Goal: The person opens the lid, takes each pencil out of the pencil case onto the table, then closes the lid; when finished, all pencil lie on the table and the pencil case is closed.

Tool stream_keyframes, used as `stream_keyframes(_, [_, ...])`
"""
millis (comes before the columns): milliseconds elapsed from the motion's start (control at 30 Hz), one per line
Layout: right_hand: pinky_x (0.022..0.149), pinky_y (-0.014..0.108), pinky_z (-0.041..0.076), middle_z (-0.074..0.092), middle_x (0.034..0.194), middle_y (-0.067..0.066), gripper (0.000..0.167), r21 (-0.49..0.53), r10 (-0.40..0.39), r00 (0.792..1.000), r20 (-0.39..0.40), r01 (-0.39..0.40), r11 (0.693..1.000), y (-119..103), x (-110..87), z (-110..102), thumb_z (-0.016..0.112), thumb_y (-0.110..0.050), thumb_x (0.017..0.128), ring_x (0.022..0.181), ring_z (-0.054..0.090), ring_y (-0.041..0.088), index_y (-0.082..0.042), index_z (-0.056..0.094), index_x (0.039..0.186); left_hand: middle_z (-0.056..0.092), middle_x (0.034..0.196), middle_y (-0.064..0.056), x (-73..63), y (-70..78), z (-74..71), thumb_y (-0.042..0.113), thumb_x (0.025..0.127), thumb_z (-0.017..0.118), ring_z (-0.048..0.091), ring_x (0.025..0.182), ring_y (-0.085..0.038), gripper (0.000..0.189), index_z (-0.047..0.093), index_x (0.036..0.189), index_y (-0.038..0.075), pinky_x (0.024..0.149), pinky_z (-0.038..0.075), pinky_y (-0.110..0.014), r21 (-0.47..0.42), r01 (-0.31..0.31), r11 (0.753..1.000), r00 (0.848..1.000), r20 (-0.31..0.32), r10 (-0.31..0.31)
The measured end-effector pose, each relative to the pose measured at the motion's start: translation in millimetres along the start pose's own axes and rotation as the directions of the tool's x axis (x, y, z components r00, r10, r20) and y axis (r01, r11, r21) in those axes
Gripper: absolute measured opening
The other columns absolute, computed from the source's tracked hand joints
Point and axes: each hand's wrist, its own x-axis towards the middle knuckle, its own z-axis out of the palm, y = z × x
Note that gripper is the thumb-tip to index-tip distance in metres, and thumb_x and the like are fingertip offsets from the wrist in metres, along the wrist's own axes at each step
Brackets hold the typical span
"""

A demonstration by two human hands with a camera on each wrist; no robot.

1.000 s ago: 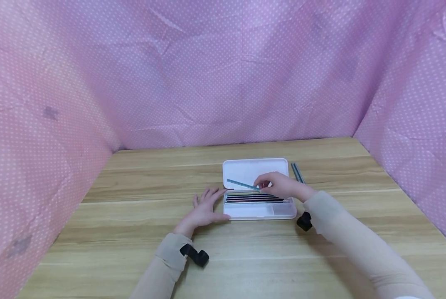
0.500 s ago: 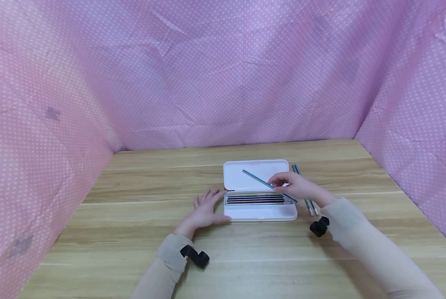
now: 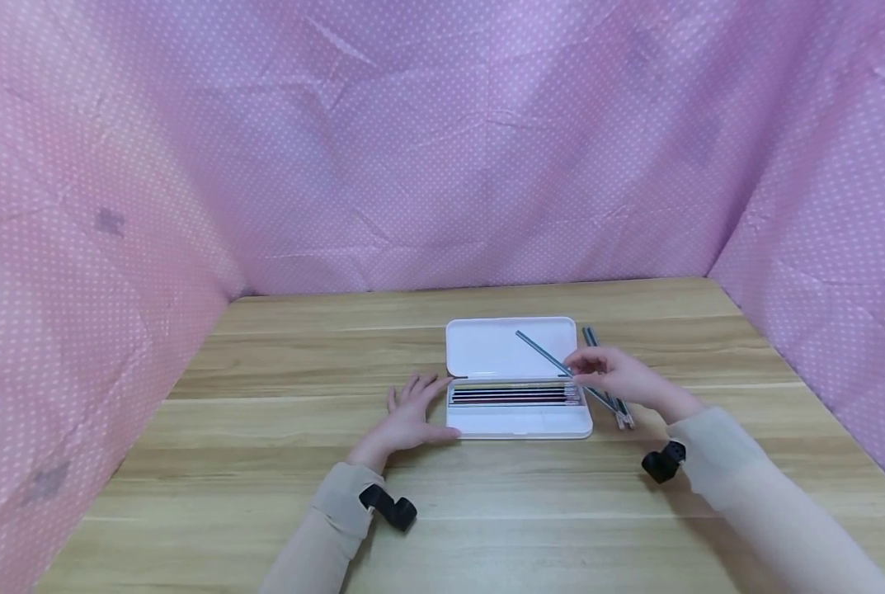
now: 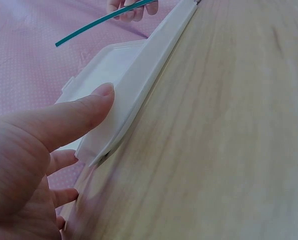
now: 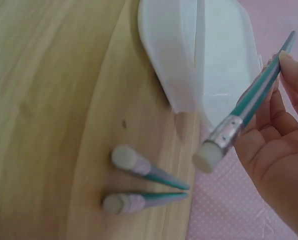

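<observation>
Right hand [image 3: 623, 378] here has a teal-and-silver pencil [image 3: 544, 352] pinched between thumb and fingers, held up at a slant over the right end of my white plastic pencil case [image 3: 520, 423], eraser end pointing down toward me. Lid [image 3: 512, 346] is flipped back, and a row of dark pencils [image 3: 512, 397] lies lengthwise in the tray's back part. Left hand [image 3: 407, 422] is just spread out loosely at the case's left end, thumb touching the front wall. Two more teal pencils [image 5: 156, 173] lie on the wood-grain table [image 3: 264, 462], just right of the case.
</observation>
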Motion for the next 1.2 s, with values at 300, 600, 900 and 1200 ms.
stream_keyframes(300, [0.078, 0.021, 0.047, 0.058, 0.107, 0.013, 0.033, 0.066, 0.089, 0.995, -0.054, -0.085, 0.994, 16, -11.1, -9, 0.059, -0.013, 0.092, 0.094, 0.051, 0.015, 0.002, 0.057, 0.121, 0.025, 0.154, -0.015, 0.0, -0.5, 0.3, 0.038, 0.073, 0.079, 0.003, 0.145, -0.039, 0.087, 0.035, 0.146, 0.023, 0.106, -0.015, -0.065, -0.003, 0.000, 1.000, 1.000, 0.001, 0.000])
stream_keyframes(600, [0.075, 0.023, 0.049, 0.053, 0.110, 0.014, 0.042, 0.169, 0.229, 0.970, -0.077, -0.213, 0.962, 30, -17.3, -23, 0.055, -0.015, 0.095, 0.093, 0.050, 0.012, 0.006, 0.047, 0.130, 0.025, 0.154, -0.015, 0.1, 0.2, 0.6, 0.037, 0.073, 0.080, 0.004, 0.145, -0.039, 0.086, 0.036, 0.146, 0.022, 0.106, -0.014, -0.065, -0.003, -0.001, 1.000, 1.000, -0.002, 0.001])
stream_keyframes(900, [0.076, 0.017, 0.047, 0.053, 0.105, -0.008, 0.053, 0.380, 0.307, 0.948, -0.088, -0.253, 0.890, 46, -20.0, -35, 0.049, -0.014, 0.098, 0.091, 0.050, -0.003, 0.015, 0.028, 0.138, 0.025, 0.154, -0.015, -0.1, -0.9, 1.2, 0.037, 0.074, 0.079, 0.003, 0.145, -0.039, 0.086, 0.035, 0.146, 0.022, 0.106, -0.014, -0.065, -0.003, -0.002, 1.000, 1.000, 0.004, 0.002])
stream_keyframes(1200, [0.076, 0.019, 0.046, 0.051, 0.125, 0.019, 0.053, 0.285, 0.388, 0.915, -0.110, -0.344, 0.894, 52, -17.3, -42, 0.046, -0.019, 0.100, 0.089, 0.048, -0.003, 0.012, 0.030, 0.139, 0.023, 0.155, -0.014, -0.3, 0.0, 0.2, 0.038, 0.074, 0.079, 0.002, 0.145, -0.040, 0.087, 0.035, 0.147, 0.021, 0.106, -0.015, -0.066, -0.013, -0.001, 1.000, 1.000, 0.009, 0.001])
